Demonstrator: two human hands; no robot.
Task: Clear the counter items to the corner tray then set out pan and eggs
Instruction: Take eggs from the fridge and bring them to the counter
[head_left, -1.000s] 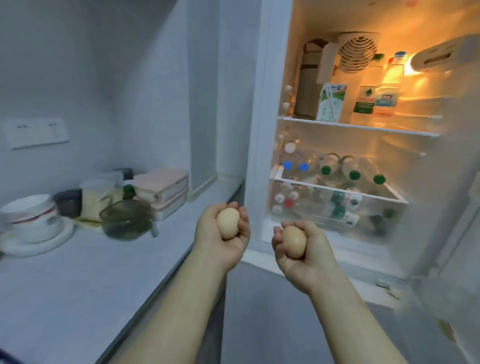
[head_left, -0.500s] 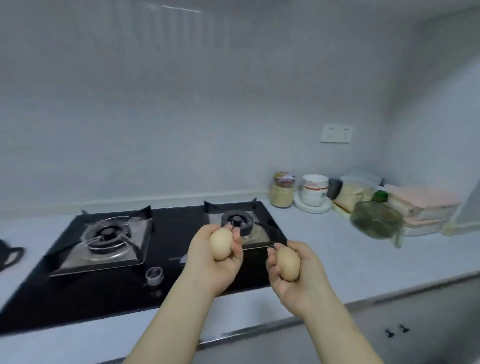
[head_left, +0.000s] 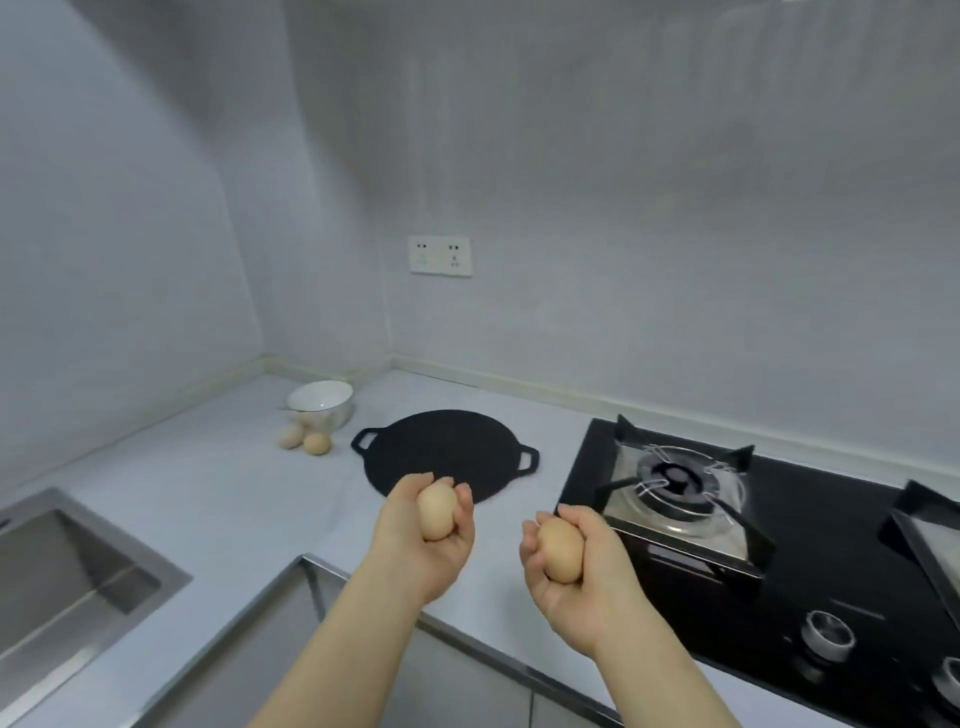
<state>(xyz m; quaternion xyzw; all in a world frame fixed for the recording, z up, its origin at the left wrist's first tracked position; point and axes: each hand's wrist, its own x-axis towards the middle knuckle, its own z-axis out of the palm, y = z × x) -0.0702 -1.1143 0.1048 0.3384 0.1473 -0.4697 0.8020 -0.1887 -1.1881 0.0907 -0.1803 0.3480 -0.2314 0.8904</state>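
Note:
My left hand (head_left: 415, 545) is closed around a pale brown egg (head_left: 437, 509), held just in front of the flat black two-handled pan (head_left: 447, 452) lying on the counter. A second brown egg (head_left: 561, 551) sits in my right hand (head_left: 582, 587), raised near the left edge of the stove. Two more eggs (head_left: 305, 439) rest on the counter beside a white bowl (head_left: 321, 401) in the corner, left of the pan.
A black gas hob (head_left: 810, 551) with a metal burner (head_left: 675, 480) and knobs (head_left: 828, 634) fills the right side. A steel sink (head_left: 62, 577) is set into the counter at the left. The counter's front edge runs under my forearms. A wall socket (head_left: 440, 255) is above the corner.
The view has swung left from the open fridge, past the hob, to the counter corner with the pan. Both hands have kept hold of their eggs throughout.

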